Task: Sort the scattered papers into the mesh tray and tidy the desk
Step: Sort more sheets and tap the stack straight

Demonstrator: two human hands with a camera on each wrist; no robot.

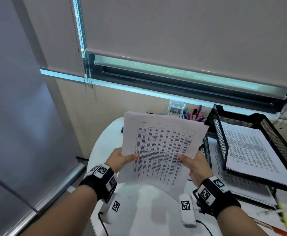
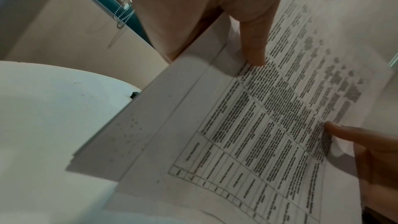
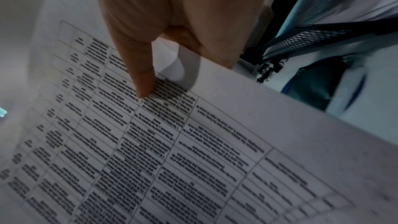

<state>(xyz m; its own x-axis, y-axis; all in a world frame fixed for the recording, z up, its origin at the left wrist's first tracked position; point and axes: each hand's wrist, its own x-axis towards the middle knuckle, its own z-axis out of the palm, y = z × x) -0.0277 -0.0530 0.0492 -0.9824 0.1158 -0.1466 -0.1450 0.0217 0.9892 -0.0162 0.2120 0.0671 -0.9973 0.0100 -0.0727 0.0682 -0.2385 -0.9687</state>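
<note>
A sheaf of printed papers [image 1: 159, 147] with a table of text is held up above the white desk [image 1: 139, 210], tilted toward me. My left hand [image 1: 122, 159] pinches its left edge, thumb on the front; the left wrist view shows that thumb [image 2: 254, 47] pressed on the papers [image 2: 237, 134]. My right hand [image 1: 195, 166] pinches the right edge, thumb [image 3: 142, 74] on the printed side of the papers [image 3: 193, 151], fingers behind. The black mesh tray [image 1: 221, 140] stands at the right, its upper tier holding printed sheets [image 1: 251, 150].
A lower tray tier [image 1: 241, 183] also holds paper. Pens in a holder [image 1: 195, 114] and a clear box [image 1: 176, 108] stand at the desk's back. Pens and a yellow highlighter [image 1: 282, 217] lie at the right front. A window with lowered blinds [image 1: 173, 31] is behind.
</note>
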